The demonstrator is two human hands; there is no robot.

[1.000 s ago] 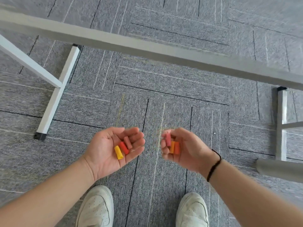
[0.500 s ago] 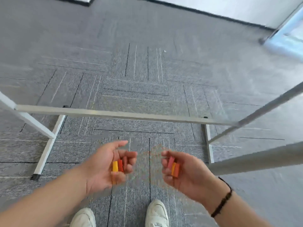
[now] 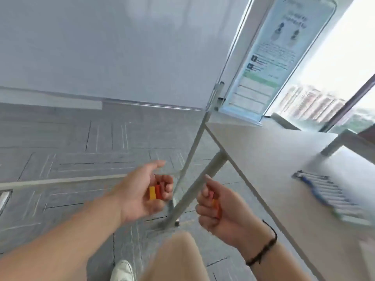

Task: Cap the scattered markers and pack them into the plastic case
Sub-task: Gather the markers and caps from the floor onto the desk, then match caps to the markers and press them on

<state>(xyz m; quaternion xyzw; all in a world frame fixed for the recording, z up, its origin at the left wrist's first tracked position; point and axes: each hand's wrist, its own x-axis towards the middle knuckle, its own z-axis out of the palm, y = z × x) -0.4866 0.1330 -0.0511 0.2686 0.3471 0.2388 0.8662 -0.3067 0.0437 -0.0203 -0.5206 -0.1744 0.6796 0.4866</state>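
Here, your left hand (image 3: 142, 196) sits just left of the frame's centre, palm turned up, fingers curled round a yellow cap (image 3: 152, 193) and a red cap (image 3: 158, 192) that lie side by side and touch; the thumb points up and away from them. Your right hand (image 3: 219, 211) is just right of centre, near the left hand but apart from it, its fingers curled over a pinkish cap (image 3: 211, 194) and an orange cap (image 3: 216, 207); both are partly hidden by the fingers, so you cannot tell how many more it holds. A dark band (image 3: 263, 248) circles that wrist. The bench (image 3: 284, 159) fills the right side of the frame, its near edge running diagonally from the middle down to the lower right, and both hands hang off that edge over the grey carpet floor (image 3: 71, 151). At the right edge of the frame a row of markers (image 3: 326, 196) lies on the bench, packed side by side and blurred; whether they sit in the plastic case cannot be told. A metal bench leg (image 3: 192, 199) slants between your two hands. A printed sign (image 3: 272, 57) stands at the upper right, and a white shoe (image 3: 122, 271) shows at the bottom.
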